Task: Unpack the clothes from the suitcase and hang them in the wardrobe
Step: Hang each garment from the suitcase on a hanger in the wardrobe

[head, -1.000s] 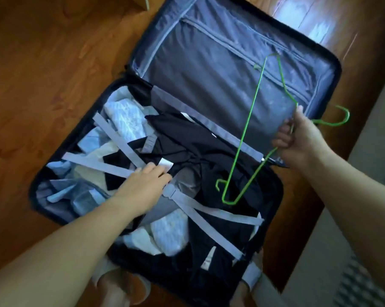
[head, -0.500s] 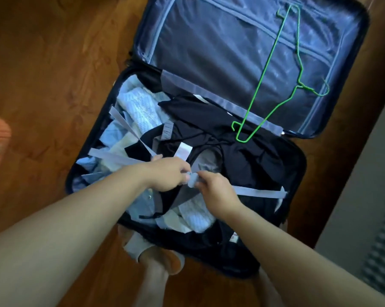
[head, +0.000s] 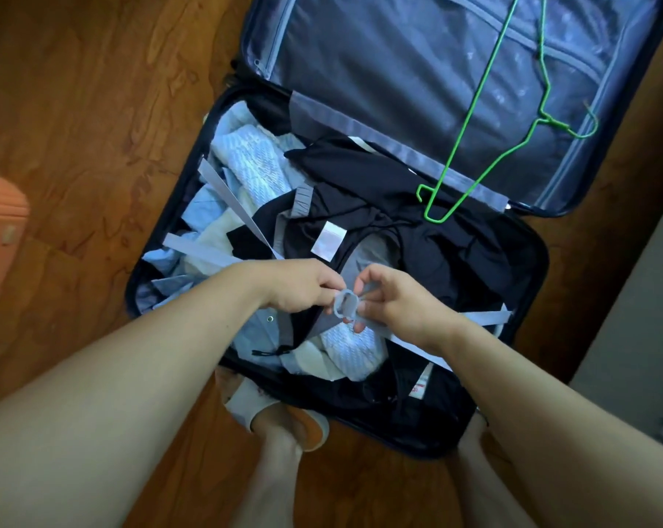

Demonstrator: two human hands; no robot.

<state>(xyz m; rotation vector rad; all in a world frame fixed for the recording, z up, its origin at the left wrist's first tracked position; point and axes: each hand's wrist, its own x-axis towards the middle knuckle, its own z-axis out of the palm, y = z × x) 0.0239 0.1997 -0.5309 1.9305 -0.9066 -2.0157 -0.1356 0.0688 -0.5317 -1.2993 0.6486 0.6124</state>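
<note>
A: Your fingers (head: 324, 289) of the left hand (head: 299, 285) pinch one half of the grey strap buckle (head: 345, 303); those of the right hand (head: 392, 302) curl round the other half.

B: Why there?

A: The crossed straps (head: 242, 217) pin the clothes (head: 253, 165) in the lower half of the suitcase (head: 528, 299), so releasing the buckle probably comes first.

B: And your pose?

A: Both forearms reach forward and converge over the middle of the case, wrists level, thumbs uppermost.

B: The hanger?

A: The green wire hanger (head: 486, 104) lies on the open lid lining, its lower corner overlapping a black garment (head: 360, 177), apart from your hands. Suitcase rests on the wooden floor (head: 93, 108).
</note>
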